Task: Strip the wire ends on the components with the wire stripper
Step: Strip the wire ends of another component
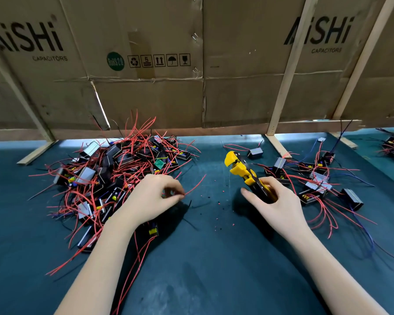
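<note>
My left hand (154, 196) pinches a red wire (195, 185) between thumb and fingers at the right edge of a big pile of black box components with red wires (114, 176); the wire's free end curves up to the right. A black component partly shows under my left wrist. My right hand (275, 201) grips the handles of a yellow and black wire stripper (241, 171), whose jaws point up and away to the left. The stripper's head is a hand's width to the right of the pinched wire, apart from it.
A smaller spread of components with red, blue and black wires (316, 180) lies right of my right hand. Small red and black insulation bits (216, 214) dot the dark green mat between my hands. A cardboard wall on wooden struts (282, 87) closes off the back.
</note>
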Available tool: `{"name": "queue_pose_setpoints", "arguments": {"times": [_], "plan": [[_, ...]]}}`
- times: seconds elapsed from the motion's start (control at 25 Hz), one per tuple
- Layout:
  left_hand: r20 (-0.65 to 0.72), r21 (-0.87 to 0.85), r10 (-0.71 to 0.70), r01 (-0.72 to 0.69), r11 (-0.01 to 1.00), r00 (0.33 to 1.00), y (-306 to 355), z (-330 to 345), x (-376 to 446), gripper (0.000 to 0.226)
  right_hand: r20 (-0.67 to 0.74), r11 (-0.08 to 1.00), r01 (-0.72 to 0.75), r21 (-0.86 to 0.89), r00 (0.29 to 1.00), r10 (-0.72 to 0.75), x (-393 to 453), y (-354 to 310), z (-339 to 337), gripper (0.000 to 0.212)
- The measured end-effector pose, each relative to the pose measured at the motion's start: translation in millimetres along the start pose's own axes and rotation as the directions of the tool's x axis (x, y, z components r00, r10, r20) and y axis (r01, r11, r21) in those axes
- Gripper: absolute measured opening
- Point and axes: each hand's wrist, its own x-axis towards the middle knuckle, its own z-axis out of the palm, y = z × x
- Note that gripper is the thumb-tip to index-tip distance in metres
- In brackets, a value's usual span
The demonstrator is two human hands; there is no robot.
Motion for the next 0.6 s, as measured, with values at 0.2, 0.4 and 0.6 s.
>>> {"name": "queue_pose_setpoints", "arguments": {"times": [0.2, 0.4, 0.6], "plan": [[0.066, -0.129, 0.005, 0.003, 0.992, 0.998, 23, 15, 1, 0.024, -0.052, 0.996, -0.089, -0.015, 0.995, 0.088, 5, 4, -2, 0.040], [0.092, 0.033, -0.046, 0.043, 0.999, 0.995, 30, 29, 0, 0.011, -0.093, 0.941, 0.001, -0.339, 0.995, -0.035, 5, 12, -4, 0.047], [0.059, -0.508, -0.196, 0.198, 0.838, 0.979, 39, 42, 3, 0.010, -0.149, 0.755, 0.086, -0.650, 0.960, -0.237, 7, 20, -1, 0.059]]}}
